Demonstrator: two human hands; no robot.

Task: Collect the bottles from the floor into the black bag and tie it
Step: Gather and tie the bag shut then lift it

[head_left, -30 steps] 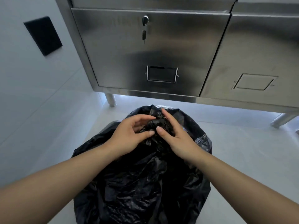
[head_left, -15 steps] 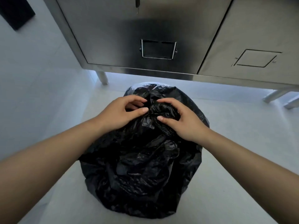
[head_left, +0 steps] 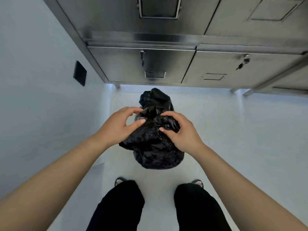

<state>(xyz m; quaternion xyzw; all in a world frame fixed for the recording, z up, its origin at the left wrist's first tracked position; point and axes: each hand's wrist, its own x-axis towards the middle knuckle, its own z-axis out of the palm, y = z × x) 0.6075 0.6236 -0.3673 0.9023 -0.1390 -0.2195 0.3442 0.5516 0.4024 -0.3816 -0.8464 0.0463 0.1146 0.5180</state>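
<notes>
The black bag (head_left: pixel 155 147) stands full on the pale floor in the middle of the view, its top bunched together. My left hand (head_left: pixel 116 129) sits at the left of the gathered top, thumb and fingers curled, fingertips touching the plastic. My right hand (head_left: pixel 180 132) pinches the crumpled neck from the right. No bottles show; whatever is inside the bag is hidden.
A stainless steel cabinet (head_left: pixel 150 64) on short legs stands just behind the bag. A pale wall (head_left: pixel 41 80) with a black plate (head_left: pixel 80 73) runs along the left. My legs in black trousers (head_left: pixel 120 205) and my sandalled feet are below the bag. Open floor (head_left: pixel 241 130) lies to the right.
The view has risen and pulled back, so the bag looks smaller and my legs have come into sight. Both hands stay at the bag's gathered top, working the plastic.
</notes>
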